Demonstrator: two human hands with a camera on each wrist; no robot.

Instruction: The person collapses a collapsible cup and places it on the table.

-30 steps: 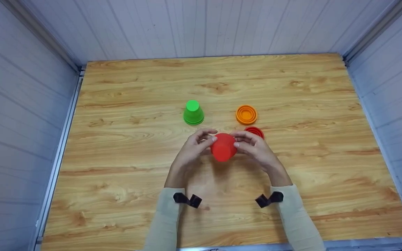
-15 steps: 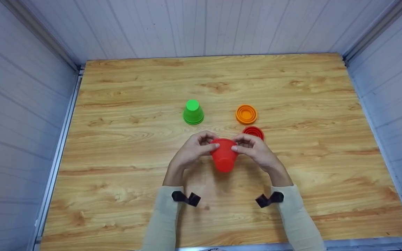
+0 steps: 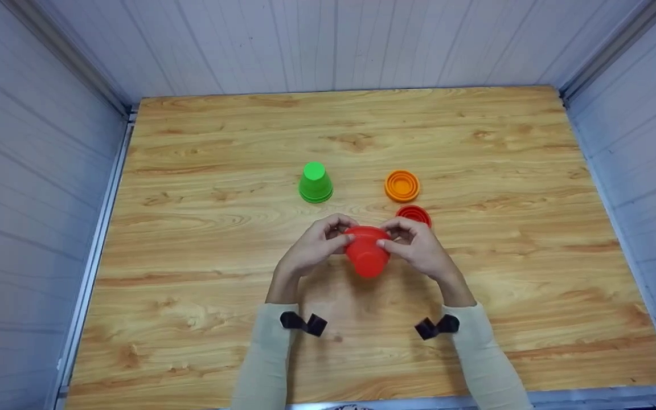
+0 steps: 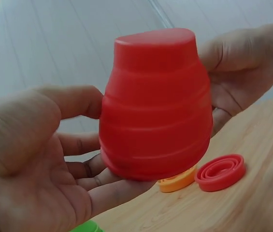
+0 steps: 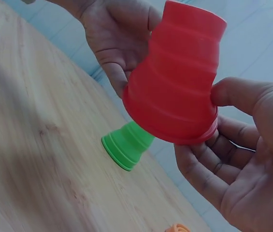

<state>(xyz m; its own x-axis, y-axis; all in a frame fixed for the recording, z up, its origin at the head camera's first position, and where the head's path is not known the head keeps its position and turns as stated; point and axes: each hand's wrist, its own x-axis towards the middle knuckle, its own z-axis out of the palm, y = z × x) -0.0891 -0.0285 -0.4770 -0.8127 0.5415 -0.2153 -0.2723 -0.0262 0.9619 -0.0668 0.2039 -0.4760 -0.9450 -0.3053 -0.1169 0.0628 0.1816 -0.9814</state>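
Above the table, both hands hold a red collapsible cup (image 3: 369, 259), its ringed wall popped out and its narrow base tilted toward the person. My left hand (image 3: 312, 249) pinches the left side of its rim, thumb on the outer wall. On the opposite side my right hand (image 3: 421, 249) grips the rim the same way, thumb (image 5: 235, 94) pressed to the wall. The wall looks uneven and slanted in the right wrist view. Just beyond the right hand lies a flattened red collapsible cup (image 4: 220, 172), partly hidden by the fingers in the head view.
A green collapsible cup (image 3: 315, 183) stands upside down, extended, beyond the left hand. Farther right lies a flattened orange collapsible cup (image 3: 402, 186). The wooden table (image 3: 203, 319) is bounded by white panel walls (image 3: 305, 45) at back and sides.
Over the last second the red cup came nearer the person and tipped, showing more of its wall; since half a second ago it looks shorter and skewed. Both hands keep their hold.
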